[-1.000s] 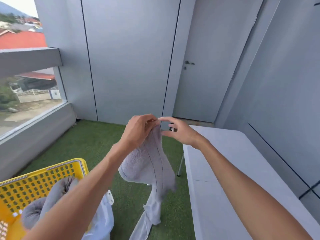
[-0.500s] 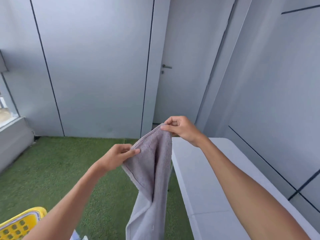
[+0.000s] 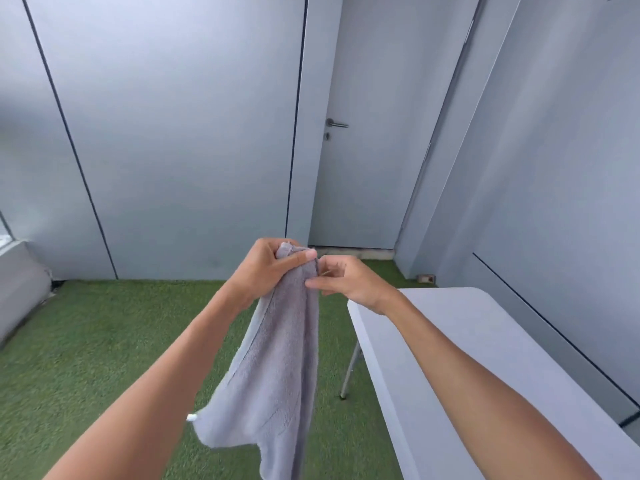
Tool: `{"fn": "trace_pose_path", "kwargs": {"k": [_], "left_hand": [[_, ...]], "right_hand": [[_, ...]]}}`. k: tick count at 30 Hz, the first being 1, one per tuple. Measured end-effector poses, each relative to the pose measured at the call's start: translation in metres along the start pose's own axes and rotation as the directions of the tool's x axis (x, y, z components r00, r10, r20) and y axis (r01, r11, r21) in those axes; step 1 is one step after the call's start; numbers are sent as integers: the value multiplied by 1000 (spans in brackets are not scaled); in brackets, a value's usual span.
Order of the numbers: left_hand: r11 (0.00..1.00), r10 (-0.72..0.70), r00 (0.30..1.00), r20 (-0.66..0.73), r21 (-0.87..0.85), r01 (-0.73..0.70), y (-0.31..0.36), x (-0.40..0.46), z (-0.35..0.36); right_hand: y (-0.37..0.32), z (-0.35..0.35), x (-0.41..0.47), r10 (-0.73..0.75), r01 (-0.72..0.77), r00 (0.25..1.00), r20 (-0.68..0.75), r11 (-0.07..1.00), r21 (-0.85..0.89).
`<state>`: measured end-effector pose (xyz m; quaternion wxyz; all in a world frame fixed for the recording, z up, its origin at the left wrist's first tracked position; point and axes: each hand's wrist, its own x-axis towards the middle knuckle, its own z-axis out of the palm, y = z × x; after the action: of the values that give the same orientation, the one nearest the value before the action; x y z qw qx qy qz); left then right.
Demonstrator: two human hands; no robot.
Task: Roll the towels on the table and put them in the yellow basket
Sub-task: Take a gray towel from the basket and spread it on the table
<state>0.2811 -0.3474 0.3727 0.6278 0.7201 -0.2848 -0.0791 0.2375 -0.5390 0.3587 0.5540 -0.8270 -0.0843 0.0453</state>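
Note:
A grey towel point(image 3: 277, 368) hangs in the air in front of me, left of the table, its lower end reaching the bottom of the view. My left hand point(image 3: 266, 268) grips the towel's bunched top edge, thumb across the cloth. Just to the right, my right hand point(image 3: 343, 278) pinches the same top edge with curled fingers. The two hands almost touch. The yellow basket is out of view.
A white folding table point(image 3: 485, 368) runs along the right wall, with one metal leg point(image 3: 349, 368) showing. Green artificial turf point(image 3: 86, 341) covers the floor. A grey door point(image 3: 374, 133) stands ahead. A low ledge point(image 3: 20, 282) is at the far left.
My left hand rose to the towel's top edge and now meets my right hand there. The camera turned right and up, so the yellow basket left the view.

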Motion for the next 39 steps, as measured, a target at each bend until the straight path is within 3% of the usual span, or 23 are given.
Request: {"fn": "trace_pose_path", "kwargs": {"k": [5,9,15,20,25,29,32,39], "left_hand": [[990,-93,996,-3,-111,92,-53,51,3],[972,-195,981,-21,-139,190,-98,96,31],[996,-76,995,-70,-61,72,-108,198,83],[975,-127,971,-202,-203,85,-125,259,92],[971,-163,977,-138,-195,135,-135,299,58],[991,-94,988,-122,-104,81,-141,350,51],[1000,-10,1000,-22,5,10,-149,391,42],[995,75,983,166,53,-85,-164,488,-15]], "right_hand": [[18,-66,66,-125,143,982,-140,982,126],[38,-127,116,-131,162,974,-187,973,164],[69,-202,173,-121,147,980,-155,976,164],[91,-247,208,-121,130,984,-130,990,59],[133,-284,229,-43,36,982,-185,999,-41],[146,-283,261,20,-23,999,-35,996,-87],[139,-287,294,65,-63,997,38,996,-62],[121,-308,391,6,-28,992,-129,986,-167]]}}
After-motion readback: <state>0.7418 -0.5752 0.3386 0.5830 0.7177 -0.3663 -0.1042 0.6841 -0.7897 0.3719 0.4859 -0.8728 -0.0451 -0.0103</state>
